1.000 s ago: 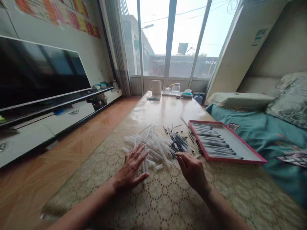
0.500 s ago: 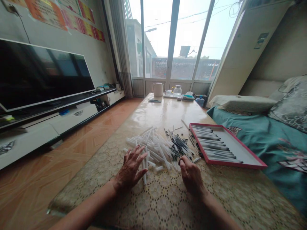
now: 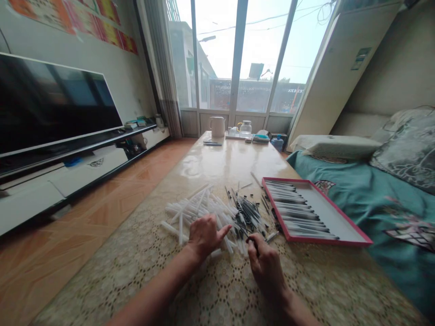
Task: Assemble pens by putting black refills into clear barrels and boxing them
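Right hand (image 3: 268, 262) pinches a dark rod (image 3: 247, 235), long axis slanting forward-left; left hand (image 3: 203, 234), nearer the tubes (image 3: 192, 204), lies over them, finger grip not determinable.

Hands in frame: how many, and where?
2. The left hand is at the near side of the white tubes; the right hand, pinching a dark piece, is just nearer than the dark rods. No others show.

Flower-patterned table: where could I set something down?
Free: the glossy tabletop between the translucent white tubes and beige handled pitcher, and between the forearms. Crowded: beyond the left hand and right hand, where tubes meet thin dark rods.
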Action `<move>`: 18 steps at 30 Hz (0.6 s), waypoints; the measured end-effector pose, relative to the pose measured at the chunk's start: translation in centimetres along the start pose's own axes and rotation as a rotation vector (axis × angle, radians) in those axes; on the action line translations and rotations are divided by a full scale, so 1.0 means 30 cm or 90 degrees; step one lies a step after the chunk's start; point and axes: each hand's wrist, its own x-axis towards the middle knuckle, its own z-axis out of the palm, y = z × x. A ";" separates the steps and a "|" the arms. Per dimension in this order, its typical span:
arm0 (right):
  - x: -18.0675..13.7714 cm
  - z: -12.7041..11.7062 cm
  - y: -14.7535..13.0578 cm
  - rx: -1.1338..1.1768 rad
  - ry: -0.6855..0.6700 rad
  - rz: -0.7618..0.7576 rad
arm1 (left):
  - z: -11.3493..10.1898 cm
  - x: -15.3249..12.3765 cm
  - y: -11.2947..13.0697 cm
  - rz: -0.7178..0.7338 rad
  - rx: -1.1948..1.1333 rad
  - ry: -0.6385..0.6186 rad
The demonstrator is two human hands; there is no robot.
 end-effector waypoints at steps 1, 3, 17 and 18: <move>-0.001 0.002 0.001 0.009 -0.001 -0.009 | 0.008 0.010 0.002 -0.016 -0.020 0.004; -0.002 0.005 0.003 0.023 -0.006 -0.023 | 0.017 0.026 0.003 -0.037 -0.064 0.010; -0.018 0.000 -0.017 0.076 -0.041 -0.049 | -0.142 0.043 -0.218 -0.073 -0.310 0.019; -0.018 0.000 -0.017 0.076 -0.050 -0.048 | -0.135 0.035 -0.204 -0.063 -0.308 0.013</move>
